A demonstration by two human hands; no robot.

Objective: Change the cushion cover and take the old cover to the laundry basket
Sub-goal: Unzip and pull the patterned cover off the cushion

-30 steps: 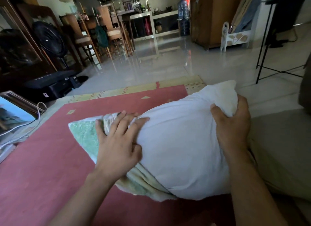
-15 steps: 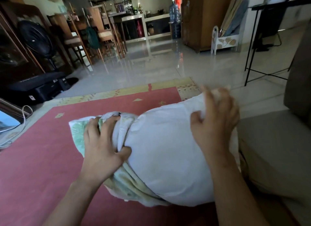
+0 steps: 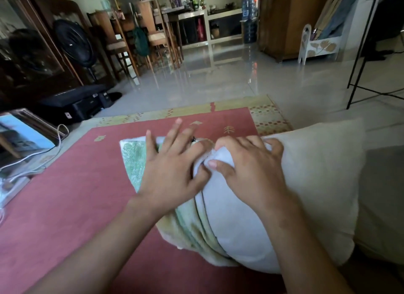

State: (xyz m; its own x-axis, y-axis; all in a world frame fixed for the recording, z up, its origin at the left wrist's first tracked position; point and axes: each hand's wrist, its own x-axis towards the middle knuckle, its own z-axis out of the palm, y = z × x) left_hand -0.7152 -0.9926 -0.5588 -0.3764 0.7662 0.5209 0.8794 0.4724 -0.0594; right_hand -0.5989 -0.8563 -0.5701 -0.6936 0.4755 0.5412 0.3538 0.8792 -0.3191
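Observation:
A white cushion insert lies on the red rug in front of me, its left end inside a pale green patterned cover. The cover is bunched in folds around the insert's left part. My left hand lies on the cover's bunched edge with the fingers spread and straight. My right hand grips a fold of the white insert right beside the left hand, fingers curled into the fabric. The insert's left end is hidden inside the cover.
A red rug with a yellow patterned border covers the floor here. A laptop with a white cable and a black printer sit at left. A beige sofa seat is at right. Beyond lie glossy tiles, chairs, a fan and a black stand.
My right hand has moved left from the insert's far corner to its near-left end, beside the left hand. My left hand's fingers have opened and stretched forward over the cover.

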